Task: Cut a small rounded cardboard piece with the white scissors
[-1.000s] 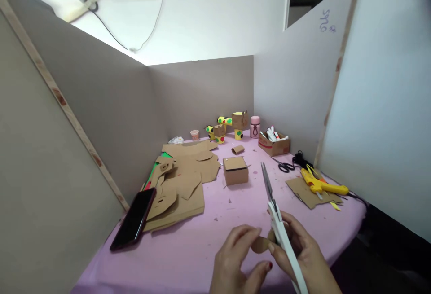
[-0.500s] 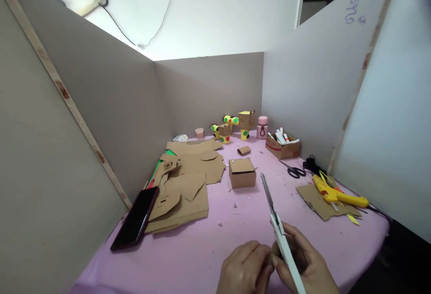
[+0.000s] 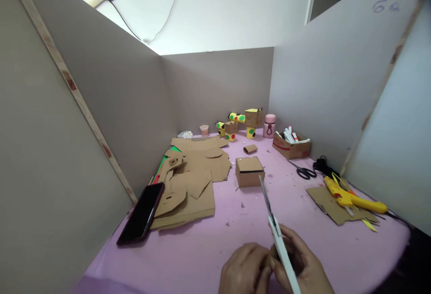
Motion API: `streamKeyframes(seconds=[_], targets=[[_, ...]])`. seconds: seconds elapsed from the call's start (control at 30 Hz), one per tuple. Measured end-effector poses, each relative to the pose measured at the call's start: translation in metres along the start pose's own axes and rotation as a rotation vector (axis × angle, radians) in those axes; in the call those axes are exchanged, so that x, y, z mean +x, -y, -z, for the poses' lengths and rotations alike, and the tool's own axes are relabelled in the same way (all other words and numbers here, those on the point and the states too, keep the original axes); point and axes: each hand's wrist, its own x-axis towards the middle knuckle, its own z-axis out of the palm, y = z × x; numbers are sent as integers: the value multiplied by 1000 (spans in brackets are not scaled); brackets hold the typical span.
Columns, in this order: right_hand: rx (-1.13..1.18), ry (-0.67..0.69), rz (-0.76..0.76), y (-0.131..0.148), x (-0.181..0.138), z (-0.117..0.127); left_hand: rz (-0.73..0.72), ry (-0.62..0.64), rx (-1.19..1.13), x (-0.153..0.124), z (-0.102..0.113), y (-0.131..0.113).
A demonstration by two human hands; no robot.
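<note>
Low in front of me, my right hand (image 3: 301, 262) is closed around white-handled scissors (image 3: 283, 251), seen nearly edge-on. Their grey blades point forward and slightly left, overlapping the small cardboard box (image 3: 249, 178) in view. My left hand (image 3: 244, 267) is closed in a pinch and meets the right fingertips beside the handle. A small brownish bit shows between the fingertips, but I cannot make out what it is. The box stands upright on the pink tabletop (image 3: 198, 258), beyond both hands.
Cardboard sheets (image 3: 188, 220) and a phone (image 3: 141, 215) lie left. On the right are a yellow glue gun (image 3: 357, 202), black-handled scissors (image 3: 305, 173) and a box of markers (image 3: 292, 150). Spotted yellow figures (image 3: 250, 132), a cardboard curl (image 3: 250, 149) and a pink flask (image 3: 269, 125) stand farther back. Partitions enclose the table.
My view has turned a little to the left, so the table's things sit farther right. Both hands keep nearly the same pose, and the scissors stay in the right hand.
</note>
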Motion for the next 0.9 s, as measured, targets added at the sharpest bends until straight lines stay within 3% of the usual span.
streamKeyframes(seconds=[0.1, 0.23, 0.33, 0.63, 0.83, 0.9], targets=[[-11, 10, -31, 17, 4, 3, 280, -55, -375, 5, 8, -13], [-57, 101, -75, 36, 4, 7, 585, -18, -811, 13, 13, -30], [-43, 102, -62, 41, -2, 6, 615, -56, -915, 15, 11, -40], [-22, 39, 42, 36, -19, 7, 698, -44, -898, 10, 10, -51], [-187, 328, -2, 49, -17, 36, 735, -99, -1052, 4, 11, -55], [-291, 329, -3, 52, -21, 50, 748, -118, -1085, 1, 12, -54]])
